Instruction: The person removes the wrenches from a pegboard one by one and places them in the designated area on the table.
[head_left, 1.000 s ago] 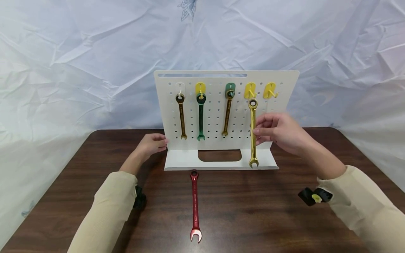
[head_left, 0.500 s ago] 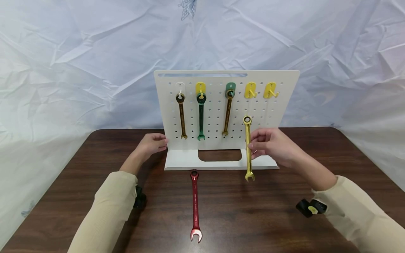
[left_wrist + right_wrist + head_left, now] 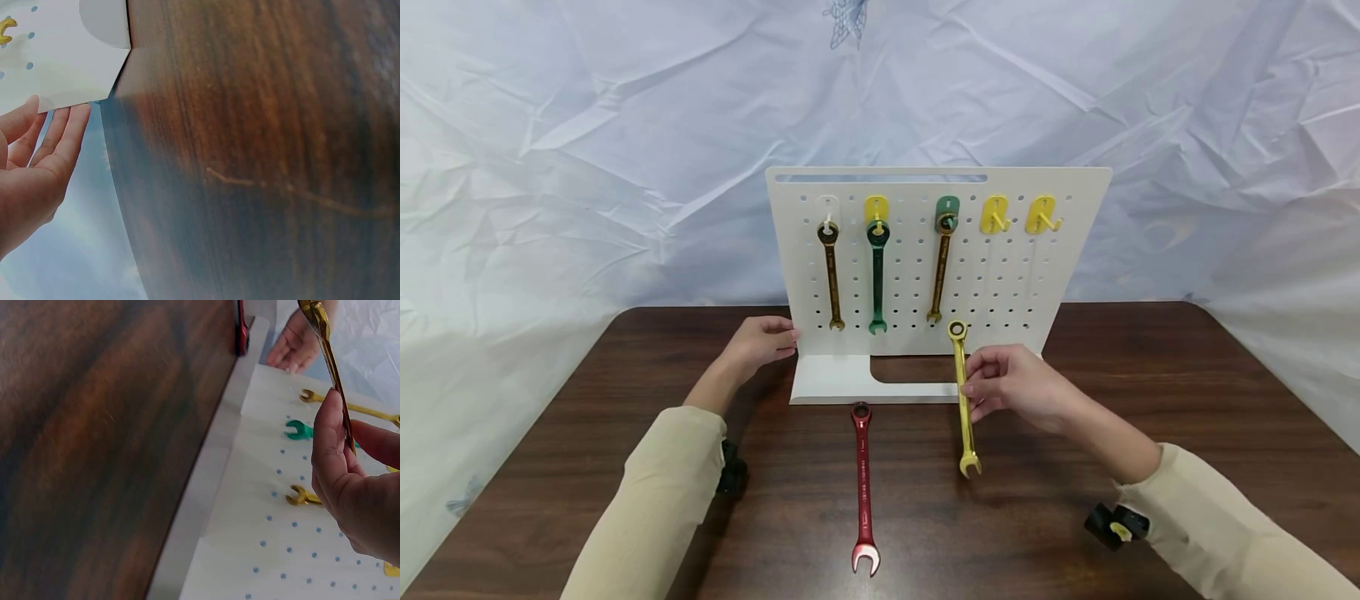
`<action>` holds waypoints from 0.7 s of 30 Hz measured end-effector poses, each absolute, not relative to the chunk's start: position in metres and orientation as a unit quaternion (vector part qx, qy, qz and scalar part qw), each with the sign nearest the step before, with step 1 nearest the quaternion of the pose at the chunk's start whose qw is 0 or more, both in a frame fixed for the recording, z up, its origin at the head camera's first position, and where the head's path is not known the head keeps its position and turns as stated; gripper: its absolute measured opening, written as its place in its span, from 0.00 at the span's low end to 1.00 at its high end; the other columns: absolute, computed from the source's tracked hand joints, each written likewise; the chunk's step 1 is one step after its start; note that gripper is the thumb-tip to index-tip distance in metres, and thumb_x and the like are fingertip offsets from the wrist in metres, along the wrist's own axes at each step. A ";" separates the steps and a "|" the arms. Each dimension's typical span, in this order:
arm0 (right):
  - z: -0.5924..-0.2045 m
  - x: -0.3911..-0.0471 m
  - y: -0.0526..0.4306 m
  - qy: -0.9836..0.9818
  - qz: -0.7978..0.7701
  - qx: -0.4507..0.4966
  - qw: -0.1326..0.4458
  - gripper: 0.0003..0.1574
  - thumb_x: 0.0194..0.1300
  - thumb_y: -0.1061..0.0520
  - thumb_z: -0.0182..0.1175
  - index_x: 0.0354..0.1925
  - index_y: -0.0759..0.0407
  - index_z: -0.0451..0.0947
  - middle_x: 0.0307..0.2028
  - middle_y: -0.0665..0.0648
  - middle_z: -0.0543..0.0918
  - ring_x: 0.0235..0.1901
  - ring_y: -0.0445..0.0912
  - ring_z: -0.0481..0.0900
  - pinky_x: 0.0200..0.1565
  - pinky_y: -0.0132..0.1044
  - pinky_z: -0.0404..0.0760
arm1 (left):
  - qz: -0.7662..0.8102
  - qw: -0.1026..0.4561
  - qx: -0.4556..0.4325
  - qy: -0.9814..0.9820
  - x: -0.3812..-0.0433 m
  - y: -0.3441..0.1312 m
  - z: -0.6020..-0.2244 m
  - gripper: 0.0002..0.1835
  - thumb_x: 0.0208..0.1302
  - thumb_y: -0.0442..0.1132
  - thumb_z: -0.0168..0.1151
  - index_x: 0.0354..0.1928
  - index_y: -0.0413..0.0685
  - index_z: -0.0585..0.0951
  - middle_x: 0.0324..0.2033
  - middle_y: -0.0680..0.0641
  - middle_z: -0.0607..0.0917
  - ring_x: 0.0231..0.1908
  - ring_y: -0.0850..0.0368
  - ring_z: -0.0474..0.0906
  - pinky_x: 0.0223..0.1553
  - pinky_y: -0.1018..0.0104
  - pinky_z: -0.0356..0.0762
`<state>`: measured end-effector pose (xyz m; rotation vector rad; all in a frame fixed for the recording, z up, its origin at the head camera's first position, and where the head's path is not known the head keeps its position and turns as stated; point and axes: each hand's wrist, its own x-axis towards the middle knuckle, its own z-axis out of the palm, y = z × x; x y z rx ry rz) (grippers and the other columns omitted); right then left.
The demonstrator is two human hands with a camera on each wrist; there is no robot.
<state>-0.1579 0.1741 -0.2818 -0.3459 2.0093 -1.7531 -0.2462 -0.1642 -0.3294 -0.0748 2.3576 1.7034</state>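
Note:
My right hand (image 3: pixel 1018 387) pinches a shiny gold combination wrench (image 3: pixel 961 362) by the middle of its shaft, between thumb and fingers. The wrench stands nearly upright in front of the white pegboard (image 3: pixel 797 250), ring end up and open end down over the table. In the right wrist view its open end (image 3: pixel 317 320) sticks out past the fingertips. My left hand (image 3: pixel 758 346) holds the pegboard's lower left edge, thumb on the front face, fingers at the edge (image 3: pixel 62 134). A red wrench (image 3: pixel 863 483) lies on the table just before the board's base.
On the pegboard hang a brown-gold wrench (image 3: pixel 832 279), a green wrench (image 3: pixel 877 283) and another brown-gold wrench (image 3: pixel 940 275). Two yellow hooks (image 3: pixel 995 215) at the right bear nothing. The dark wooden table (image 3: pixel 662 358) backs onto a wrinkled pale sheet (image 3: pixel 625 167).
My right hand has carried the gold wrench down and to the left, from just below the yellow hooks to low over the table's edge of the base. My left hand has stayed put.

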 end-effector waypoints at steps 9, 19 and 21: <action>-0.299 -0.150 0.162 0.721 -0.636 -0.131 0.244 0.08 0.58 0.76 0.51 0.38 0.79 0.65 0.24 0.60 0.74 0.23 0.47 0.77 0.31 0.40 0.83 | 0.580 0.116 -0.030 0.806 -0.247 -0.164 -0.329 0.17 0.68 0.32 0.50 0.54 0.28 0.69 0.53 0.33 0.71 0.53 0.43 0.71 0.54 0.58 0.73; -0.315 -0.146 0.150 0.717 -0.630 -0.131 0.267 0.07 0.55 0.76 0.52 0.35 0.77 0.66 0.22 0.59 0.73 0.21 0.46 0.76 0.28 0.40 0.83 | 0.582 0.113 -0.023 0.805 -0.246 -0.165 -0.330 0.18 0.67 0.32 0.51 0.54 0.27 0.68 0.53 0.32 0.71 0.53 0.42 0.70 0.54 0.58 0.72; -0.317 -0.145 0.148 0.716 -0.629 -0.129 0.275 0.07 0.55 0.76 0.52 0.35 0.76 0.66 0.21 0.59 0.74 0.21 0.46 0.77 0.28 0.40 0.83 | 0.583 0.113 -0.020 0.805 -0.246 -0.165 -0.329 0.17 0.67 0.32 0.50 0.54 0.27 0.68 0.53 0.32 0.71 0.53 0.42 0.70 0.54 0.58 0.72</action>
